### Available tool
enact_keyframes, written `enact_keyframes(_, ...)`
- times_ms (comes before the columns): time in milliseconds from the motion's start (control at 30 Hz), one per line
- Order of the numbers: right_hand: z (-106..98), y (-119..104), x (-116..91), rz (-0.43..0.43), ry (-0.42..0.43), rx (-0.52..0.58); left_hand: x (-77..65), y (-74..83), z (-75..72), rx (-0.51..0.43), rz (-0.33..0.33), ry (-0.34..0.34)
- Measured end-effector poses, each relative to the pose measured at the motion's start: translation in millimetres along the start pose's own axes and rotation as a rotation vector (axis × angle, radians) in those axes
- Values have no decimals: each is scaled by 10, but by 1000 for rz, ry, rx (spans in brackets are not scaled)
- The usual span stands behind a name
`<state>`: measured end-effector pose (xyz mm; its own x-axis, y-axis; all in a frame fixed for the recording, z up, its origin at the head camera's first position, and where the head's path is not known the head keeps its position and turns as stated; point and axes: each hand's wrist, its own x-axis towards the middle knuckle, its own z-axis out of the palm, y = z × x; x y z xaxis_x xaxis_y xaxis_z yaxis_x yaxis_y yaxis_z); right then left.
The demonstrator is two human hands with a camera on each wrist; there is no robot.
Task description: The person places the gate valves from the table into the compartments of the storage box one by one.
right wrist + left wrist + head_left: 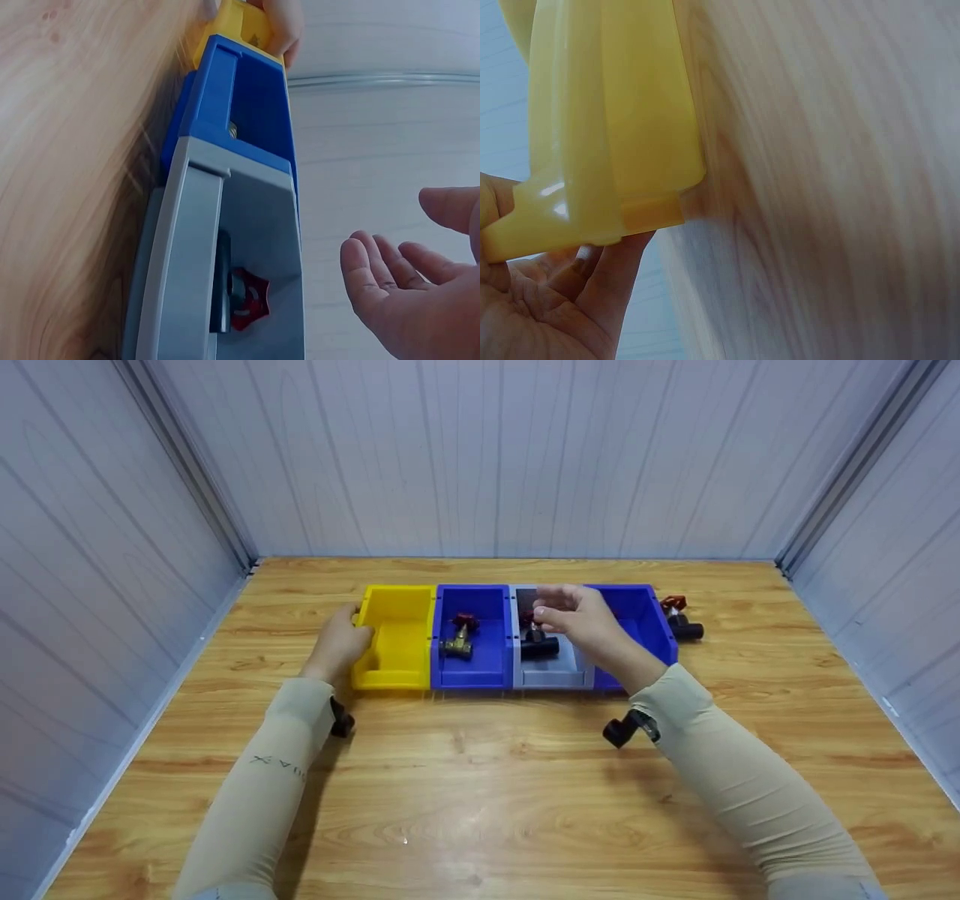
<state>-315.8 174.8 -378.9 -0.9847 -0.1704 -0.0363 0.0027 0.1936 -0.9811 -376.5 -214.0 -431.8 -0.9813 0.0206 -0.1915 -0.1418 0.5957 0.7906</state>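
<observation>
My left hand [341, 645] grips the left side wall of the yellow bin [391, 681], thumb over the rim; the left wrist view shows the fingers on the outside of this yellow bin [645, 97]. Above the grey bin [551, 679] hovers my right hand [589, 622], fingers loosely bent and holding nothing. A black valve with a red handwheel [253, 298] lies in that bin, partly covered by the hand in the head view. Between the yellow and grey bins, a blue bin [472, 679] holds a brass valve [459, 646] with a red handwheel.
Another blue bin [645, 619] ends the row on the right, partly behind my right hand. Just beyond it, a black valve [684, 628] with a red handle lies on the wooden table [465, 795]. Pale panelled walls [465, 457] enclose the back and both sides.
</observation>
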Motion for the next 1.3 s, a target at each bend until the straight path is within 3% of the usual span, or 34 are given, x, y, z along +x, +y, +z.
enact_keyframes(500, -327, 55, -54, 7, 62, -91, -17, -26, 2, -9, -8, -1)
enact_keyframes(1300, -823, 81, -129, 18, 167, -125, -51, -4, 12, -40, 19, -11)
